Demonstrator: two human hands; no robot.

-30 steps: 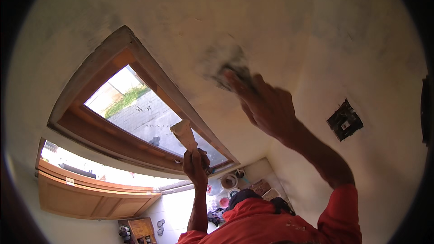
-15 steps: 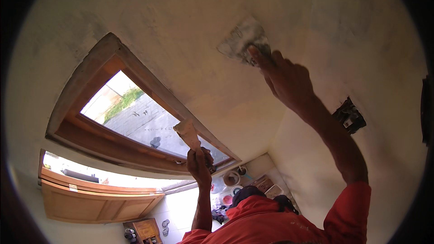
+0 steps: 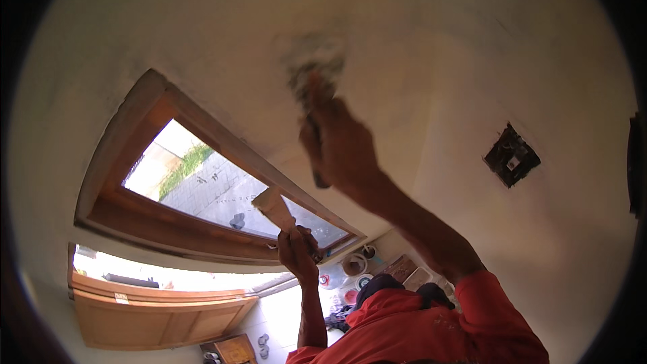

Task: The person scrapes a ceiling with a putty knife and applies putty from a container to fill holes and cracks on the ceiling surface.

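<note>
My right hand (image 3: 345, 147) is closed round the dark handle of a wide putty knife (image 3: 315, 61), index finger laid along it toward the blade. The blade, smeared with grey-white and blurred by motion, is at the plastered wall (image 3: 384, 81), up and to the right of the window; whether it touches is hard to tell. Lower down, in front of the window pane, my left hand (image 3: 296, 251) grips a second putty knife (image 3: 275, 209). That blade points up and left, with a pale paste-like coating. Its handle is mostly hidden in my fingers.
A wood-framed window (image 3: 202, 182) fills the left. Below it hangs a brown panelled wooden door (image 3: 155, 320). A square dark recess (image 3: 512, 155) opens in the right wall. Several buckets (image 3: 354, 264) stand on the floor, with slippers (image 3: 263, 346) on pale tiles.
My right hand has swept left with its putty knife, blade now blurred. My left hand keeps its knife in nearly the same place. The wall recess is no longer partly behind my right arm.
</note>
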